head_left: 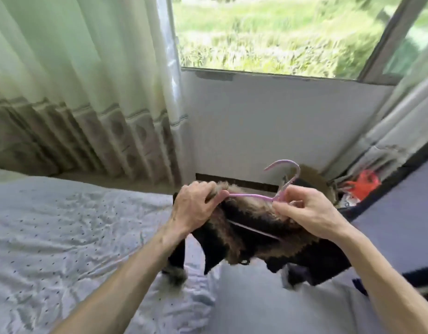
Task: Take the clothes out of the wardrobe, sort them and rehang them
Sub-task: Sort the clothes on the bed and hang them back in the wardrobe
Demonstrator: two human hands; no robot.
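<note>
A bedroom in a home: a bed (pixel 63 225) under a wrinkled pale-blue dotted sheet, a long pleated curtain (pixel 75 92) hanging beside it, a window (pixel 280 32) onto grass, and a pink clothes hanger (pixel 251 196) carrying a dark furry garment (pixel 256 227) above the bed.

Garment (pixel 256 227) on hanger (pixel 251 196), over bed (pixel 63 225), window (pixel 268 32) behind

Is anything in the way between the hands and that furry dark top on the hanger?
Nothing visible: the left hand grips the furry top and lilac hanger; the right hand pinches the hanger below its hook.
</note>
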